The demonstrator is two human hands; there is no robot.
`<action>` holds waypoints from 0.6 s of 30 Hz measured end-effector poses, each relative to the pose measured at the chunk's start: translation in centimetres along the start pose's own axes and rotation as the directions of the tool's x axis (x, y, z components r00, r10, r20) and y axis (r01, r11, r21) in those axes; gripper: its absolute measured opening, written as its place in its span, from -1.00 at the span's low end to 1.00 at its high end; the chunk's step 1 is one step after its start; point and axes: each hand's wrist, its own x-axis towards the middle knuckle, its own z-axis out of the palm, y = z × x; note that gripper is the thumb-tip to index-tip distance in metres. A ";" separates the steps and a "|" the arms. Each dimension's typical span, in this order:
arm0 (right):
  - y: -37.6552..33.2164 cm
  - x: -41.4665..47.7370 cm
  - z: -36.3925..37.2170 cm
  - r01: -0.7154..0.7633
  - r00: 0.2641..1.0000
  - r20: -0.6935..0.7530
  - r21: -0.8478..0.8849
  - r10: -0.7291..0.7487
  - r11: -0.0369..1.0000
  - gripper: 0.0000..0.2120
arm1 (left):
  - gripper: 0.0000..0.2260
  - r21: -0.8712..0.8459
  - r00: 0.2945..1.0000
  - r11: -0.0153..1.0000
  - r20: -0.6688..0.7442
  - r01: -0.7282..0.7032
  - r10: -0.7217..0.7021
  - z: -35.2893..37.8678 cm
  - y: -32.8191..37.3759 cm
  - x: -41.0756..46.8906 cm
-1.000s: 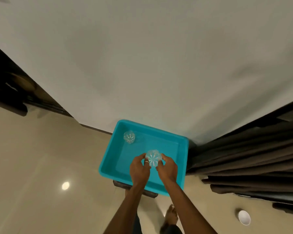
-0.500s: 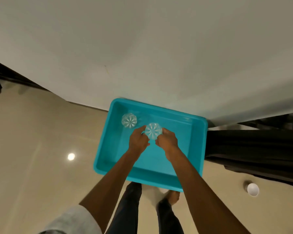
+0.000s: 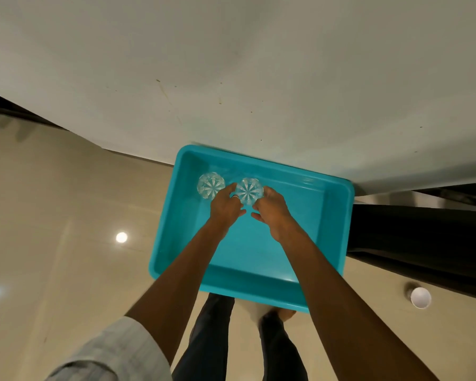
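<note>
Both hands, left and right, grip one glass inside the tub, just beside another glass.

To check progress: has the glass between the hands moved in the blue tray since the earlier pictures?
Yes. The held glass went from the middle of the tray toward its far wall, now close beside the other glass.

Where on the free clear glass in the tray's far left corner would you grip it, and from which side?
Probably its round side wall, fingers coming from above. The free glass stands on end, and the tray wall and the left hand with the held glass crowd its sides.
</note>
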 end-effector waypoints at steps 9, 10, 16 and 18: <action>1.0 1.4 -0.4 0.016 1.000 -0.016 0.043 -0.015 0.999 -0.58 | -0.56 0.026 0.998 0.999 0.056 0.021 -0.023 0.4 -0.2 0.8; 1.1 1.3 -0.4 0.011 1.000 -0.029 0.042 -0.010 0.999 -0.53 | -0.55 0.041 0.999 0.999 0.036 0.015 -0.017 0.3 -0.3 0.6; 2.7 -1.0 -0.8 -0.087 0.986 -0.142 0.039 0.092 0.995 -0.74 | -0.63 0.107 0.987 0.990 -0.145 0.087 -0.071 0.5 -1.3 -2.9; 3.4 -2.5 -1.0 -0.110 0.981 -0.155 0.047 0.116 0.993 -0.63 | -0.68 0.112 0.984 0.983 -0.123 0.143 -0.130 0.6 -2.1 -4.5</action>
